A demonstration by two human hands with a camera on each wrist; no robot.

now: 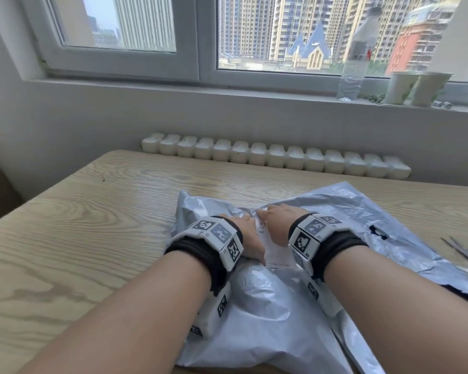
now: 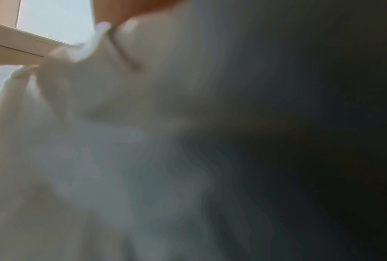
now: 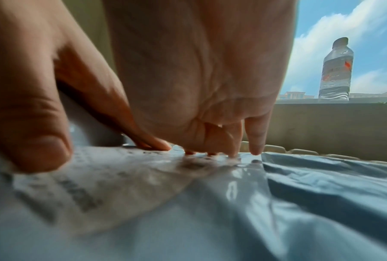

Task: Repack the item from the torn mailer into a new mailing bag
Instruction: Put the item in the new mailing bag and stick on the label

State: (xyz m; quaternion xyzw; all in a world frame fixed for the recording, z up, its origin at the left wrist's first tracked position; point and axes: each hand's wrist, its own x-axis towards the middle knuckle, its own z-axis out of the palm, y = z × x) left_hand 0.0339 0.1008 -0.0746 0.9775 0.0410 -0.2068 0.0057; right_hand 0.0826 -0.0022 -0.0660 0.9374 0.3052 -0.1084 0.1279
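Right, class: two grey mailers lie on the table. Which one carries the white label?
The bulging mailer under both hands, nearest the person, carries the label. The other mailer, flat and torn, lies to its right.

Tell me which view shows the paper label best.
Right wrist: the label fills the foreground, print visible, right hand pressing it. Head view shows a strip between both hands. Left wrist view is too blurred to tell.

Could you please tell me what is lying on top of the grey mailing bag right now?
A white printed label lies on the mailing bag, with the left hand and right hand pressing there. The bag's contents are hidden.
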